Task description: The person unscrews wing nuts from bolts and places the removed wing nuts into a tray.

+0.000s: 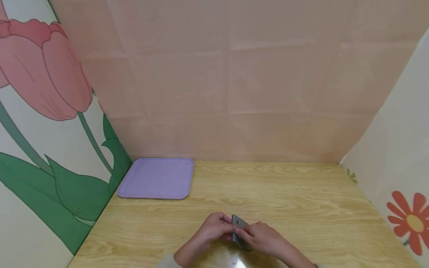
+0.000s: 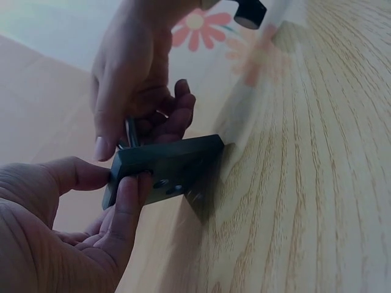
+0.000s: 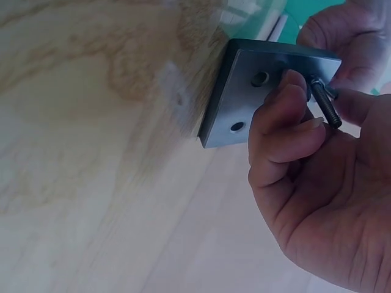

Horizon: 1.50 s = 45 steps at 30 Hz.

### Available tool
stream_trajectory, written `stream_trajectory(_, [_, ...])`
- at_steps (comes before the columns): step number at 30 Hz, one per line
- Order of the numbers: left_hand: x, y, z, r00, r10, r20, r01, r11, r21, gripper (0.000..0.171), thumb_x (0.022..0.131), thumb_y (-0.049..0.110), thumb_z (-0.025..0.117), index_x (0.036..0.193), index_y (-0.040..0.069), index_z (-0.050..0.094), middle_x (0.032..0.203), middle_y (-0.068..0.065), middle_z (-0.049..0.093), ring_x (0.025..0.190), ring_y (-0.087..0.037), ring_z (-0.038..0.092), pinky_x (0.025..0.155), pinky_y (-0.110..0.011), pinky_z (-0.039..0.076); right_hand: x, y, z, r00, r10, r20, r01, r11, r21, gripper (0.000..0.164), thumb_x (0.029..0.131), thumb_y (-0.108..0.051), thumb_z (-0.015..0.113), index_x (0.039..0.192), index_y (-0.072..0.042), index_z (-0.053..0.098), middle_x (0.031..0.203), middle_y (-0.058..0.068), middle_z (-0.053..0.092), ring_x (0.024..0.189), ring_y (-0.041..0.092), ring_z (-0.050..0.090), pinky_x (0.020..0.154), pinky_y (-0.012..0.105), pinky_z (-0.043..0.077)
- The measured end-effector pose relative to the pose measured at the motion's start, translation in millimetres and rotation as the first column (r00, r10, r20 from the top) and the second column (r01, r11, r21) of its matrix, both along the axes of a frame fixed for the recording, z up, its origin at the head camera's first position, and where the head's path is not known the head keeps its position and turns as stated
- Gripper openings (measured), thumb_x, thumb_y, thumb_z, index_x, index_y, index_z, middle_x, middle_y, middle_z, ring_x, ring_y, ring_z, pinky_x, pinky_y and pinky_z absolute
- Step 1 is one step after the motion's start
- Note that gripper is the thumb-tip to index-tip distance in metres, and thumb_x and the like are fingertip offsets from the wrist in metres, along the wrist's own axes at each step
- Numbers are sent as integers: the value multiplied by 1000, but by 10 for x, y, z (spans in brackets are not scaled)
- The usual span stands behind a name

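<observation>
A dark grey metal plate (image 1: 238, 223) with round holes stands on edge between my two hands, low over the table. My left hand (image 1: 214, 227) pinches one end of it, thumb at the edge and fingertips on the holed face in the left wrist view. A threaded bolt (image 3: 327, 105) sticks out of the opposite face near a corner. Around that bolt curl the fingers and thumb of my right hand (image 1: 263, 237), one fingertip pressing the plate face in the right wrist view. Two open holes (image 3: 260, 79) show beside these fingers. The bolt's other end is hidden.
A purple tray (image 1: 157, 178) lies at the back left of the wood-grain table (image 1: 285, 193). A pink-beige sheet (image 1: 228, 82) hangs behind. Flower-printed panels (image 1: 385, 149) stand at both sides. A dark cylindrical piece (image 2: 250, 13) sits by the right wrist.
</observation>
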<state>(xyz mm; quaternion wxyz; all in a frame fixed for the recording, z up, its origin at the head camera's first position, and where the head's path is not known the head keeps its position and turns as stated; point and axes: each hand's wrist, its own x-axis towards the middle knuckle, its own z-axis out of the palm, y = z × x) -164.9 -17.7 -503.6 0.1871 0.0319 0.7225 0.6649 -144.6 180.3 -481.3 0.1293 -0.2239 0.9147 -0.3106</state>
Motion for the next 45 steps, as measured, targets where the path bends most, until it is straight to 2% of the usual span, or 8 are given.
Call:
stream_trajectory(7, [2, -5, 6, 1000, 3, 2, -3, 1000, -3, 19, 81, 0, 71, 98, -4, 63, 79, -7, 70, 66, -15, 66, 61, -30, 61, -20, 31, 30, 998, 58, -40, -58, 998, -4, 34, 100, -49, 55, 80, -23, 59, 63, -15, 49, 52, 0, 42, 46, 21, 35])
stream_trajectory(15, [3, -9, 22, 1000, 3, -4, -3, 1000, -4, 20, 80, 0, 71, 97, -4, 63, 80, -7, 70, 67, -15, 66, 61, -31, 61, -31, 64, 54, 963, 163, -217, -137, 982, 129, 26, 97, -48, 62, 90, -23, 63, 75, -20, 52, 62, -3, 45, 52, 21, 40])
stream_trajectory(24, [-2, -8, 3, 1000, 5, -8, -5, 1000, 0, 19, 80, 1, 71, 97, -4, 64, 80, -7, 70, 67, -15, 66, 62, -32, 62, -15, 63, 56, 870, 255, -421, -178, 961, 214, 15, 92, -30, 73, 96, -18, 65, 84, -13, 61, 69, -4, 50, 53, 17, 43])
stream_trajectory(34, [13, -5, 34, 1000, 6, -9, -6, 1000, 2, 19, 80, 1, 71, 97, -4, 64, 78, -6, 68, 67, -14, 66, 62, -32, 62, -15, 67, 48, 743, 328, -583, -210, 942, 262, 22, 83, -22, 82, 96, -17, 64, 79, -10, 60, 66, -4, 48, 50, 12, 39])
stream_trajectory(37, [21, -5, 47, 1000, 5, -10, -5, 1000, 5, 19, 80, 0, 71, 96, -4, 63, 78, -6, 68, 66, -14, 66, 62, -32, 62, -17, 71, 35, 723, 340, -601, -215, 938, 271, 22, 83, -21, 82, 95, -18, 64, 78, -10, 59, 66, -4, 47, 50, 12, 38])
stream_trajectory(41, [24, -8, 43, 1000, 1, -8, -1, 1000, 5, 19, 80, 0, 71, 97, -4, 63, 78, -6, 69, 67, -15, 66, 62, -31, 61, -8, 74, 30, 735, 323, -597, -204, 944, 260, 20, 85, -25, 80, 96, -18, 65, 80, -11, 60, 67, -3, 48, 51, 14, 40])
stream_trajectory(43, [22, -9, 34, 1000, 0, -7, 0, 1000, 5, 20, 80, -1, 71, 97, -4, 63, 79, -6, 70, 67, -15, 66, 62, -32, 61, 1, 73, 31, 774, 286, -564, -180, 955, 238, 16, 90, -32, 75, 94, -19, 66, 81, -12, 59, 68, -3, 48, 52, 15, 41])
stream_trajectory(45, [20, -11, 26, 1000, -3, -6, 3, 1000, 0, 20, 80, -1, 71, 98, -4, 63, 80, -6, 70, 68, -16, 67, 62, -32, 62, 7, 72, 37, 838, 229, -495, -148, 969, 199, 20, 96, -40, 66, 89, -21, 64, 78, -15, 56, 66, -4, 47, 51, 17, 42])
